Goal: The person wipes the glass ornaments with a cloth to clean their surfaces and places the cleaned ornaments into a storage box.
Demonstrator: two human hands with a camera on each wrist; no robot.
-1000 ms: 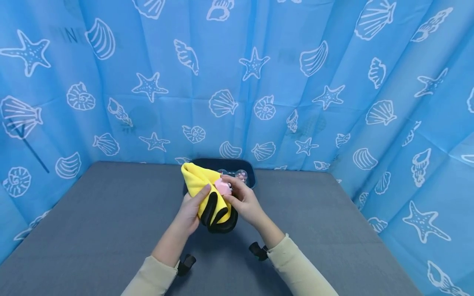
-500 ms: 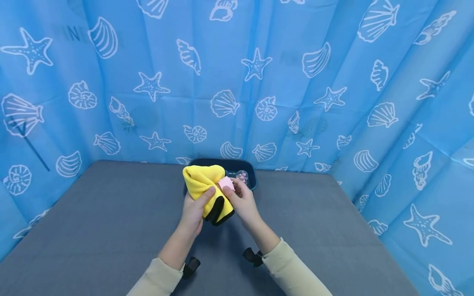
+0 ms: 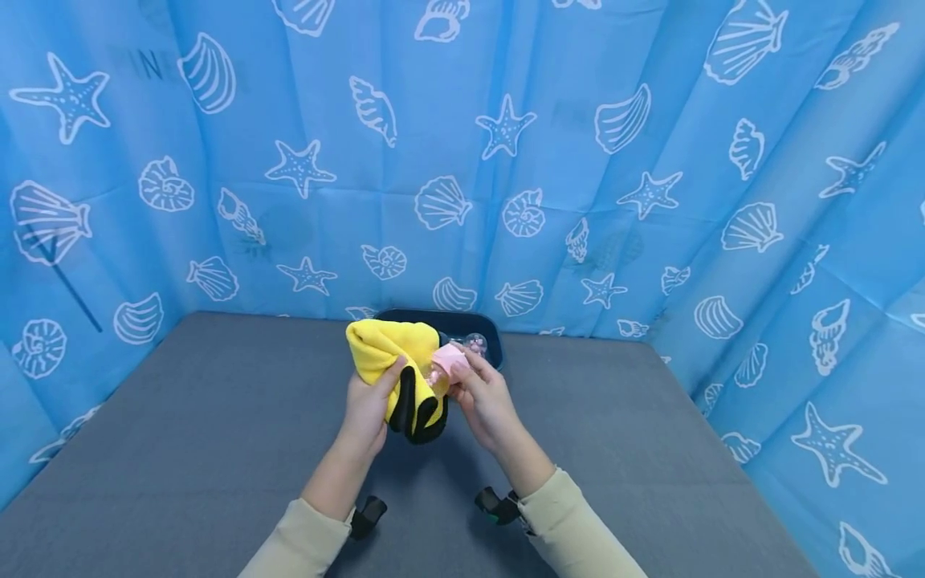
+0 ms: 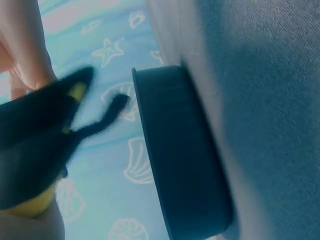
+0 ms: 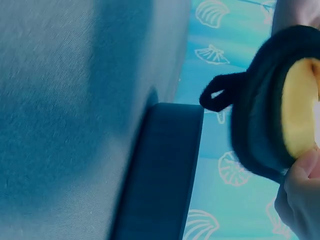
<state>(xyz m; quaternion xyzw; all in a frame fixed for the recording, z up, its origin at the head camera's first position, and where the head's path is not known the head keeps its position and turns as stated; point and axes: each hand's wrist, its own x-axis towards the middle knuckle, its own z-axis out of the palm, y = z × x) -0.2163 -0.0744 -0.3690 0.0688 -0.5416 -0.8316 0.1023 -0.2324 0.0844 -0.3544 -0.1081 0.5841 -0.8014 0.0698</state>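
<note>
A yellow cloth with black edging is bunched in my left hand, the thumb lying over its top. In the right wrist view, the cloth's black border and hanging loop show. My right hand pinches a small pink angular piece against the cloth's right side. A clear part with pink bits shows just below it, partly hidden by the fold and fingers. The left wrist view shows the dark cloth edge blurred, with the left fingers largely cut off.
Behind the hands, a dark blue tray stands at the back of the grey table. Clear balls with pink contents lie in it, partly covered by the cloth. A blue shell-patterned curtain encloses the back and sides.
The right hand has turned the pink piece, and the clear part beneath it now shows. The cloth's folds have shifted in the left hand; both hands stay in front of the tray.
</note>
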